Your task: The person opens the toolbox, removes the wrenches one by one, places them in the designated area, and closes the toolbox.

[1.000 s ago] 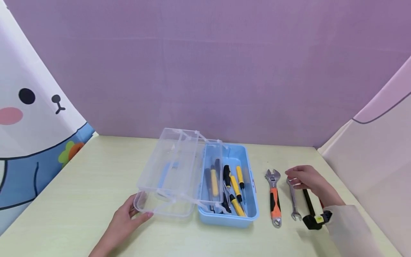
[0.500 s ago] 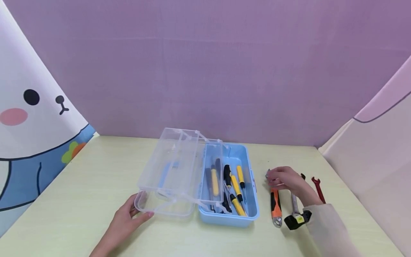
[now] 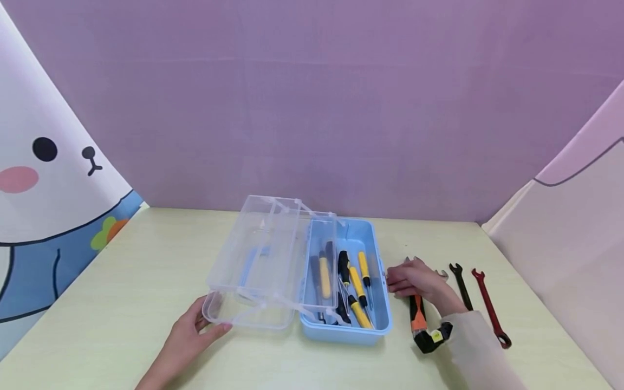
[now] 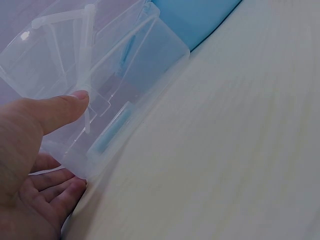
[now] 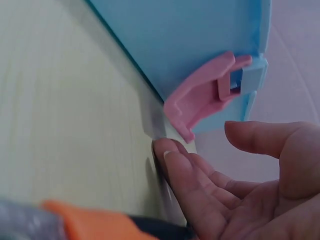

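Observation:
A light blue toolbox [image 3: 343, 335] stands with its clear plastic lid [image 3: 253, 238] folded out to the left. My left hand [image 3: 187, 338] holds the lid's near left corner. In the left wrist view, the thumb [image 4: 65, 112] lies over the clear plastic and the other fingers sit low at its edge. My right hand [image 3: 419, 281] is just right of the box, above an adjustable wrench with an orange and black handle [image 3: 417, 313]. In the right wrist view its fingers [image 5: 187, 182] are extended near the pink latch [image 5: 200, 95], thumb apart, holding nothing.
Several yellow- and black-handled screwdrivers [image 3: 357, 284] lie inside the box. Right of my hand are a black wrench [image 3: 460, 284], a red wrench [image 3: 489, 306] and a silver wrench, mostly hidden, its end [image 3: 442, 274] showing. A purple backdrop [image 3: 312, 108] rises behind the table.
My right hand has moved left from above the silver wrench, past the adjustable wrench's head, to the box's right side. The black and red wrenches came into sight. My left hand stays at the lid.

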`<act>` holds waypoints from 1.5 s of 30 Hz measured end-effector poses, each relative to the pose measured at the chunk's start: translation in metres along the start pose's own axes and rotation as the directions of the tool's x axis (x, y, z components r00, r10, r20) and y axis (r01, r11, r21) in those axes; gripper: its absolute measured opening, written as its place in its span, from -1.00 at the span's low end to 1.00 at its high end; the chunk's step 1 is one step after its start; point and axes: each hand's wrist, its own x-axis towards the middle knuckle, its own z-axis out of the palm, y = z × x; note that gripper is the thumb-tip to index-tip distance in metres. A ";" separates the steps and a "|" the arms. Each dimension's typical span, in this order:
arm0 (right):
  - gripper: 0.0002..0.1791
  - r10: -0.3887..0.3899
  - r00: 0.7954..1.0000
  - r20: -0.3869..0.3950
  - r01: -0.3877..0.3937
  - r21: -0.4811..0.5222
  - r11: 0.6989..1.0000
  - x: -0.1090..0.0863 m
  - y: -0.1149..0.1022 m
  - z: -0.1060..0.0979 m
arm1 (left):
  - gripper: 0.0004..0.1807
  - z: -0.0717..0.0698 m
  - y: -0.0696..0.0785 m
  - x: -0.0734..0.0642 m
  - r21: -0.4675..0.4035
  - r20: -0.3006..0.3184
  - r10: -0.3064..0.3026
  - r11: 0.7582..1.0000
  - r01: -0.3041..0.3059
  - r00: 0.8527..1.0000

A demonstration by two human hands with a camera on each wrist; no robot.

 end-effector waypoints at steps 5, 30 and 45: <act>-0.52 0.012 1.000 0.010 -0.012 -0.003 1.000 0.001 -0.001 0.002 | -0.22 0.001 0.000 0.001 -0.010 -0.002 0.005 1.000 -0.005 1.000; -0.47 -0.047 0.999 0.016 0.044 0.128 0.991 -0.015 -0.006 -0.020 | -0.23 0.001 0.000 0.001 -0.011 -0.007 0.004 1.000 -0.004 1.000; -0.62 -0.092 0.995 0.041 0.074 0.317 0.946 -0.009 0.009 -0.003 | -0.23 0.000 -0.003 0.002 -0.013 -0.002 -0.003 1.000 0.003 1.000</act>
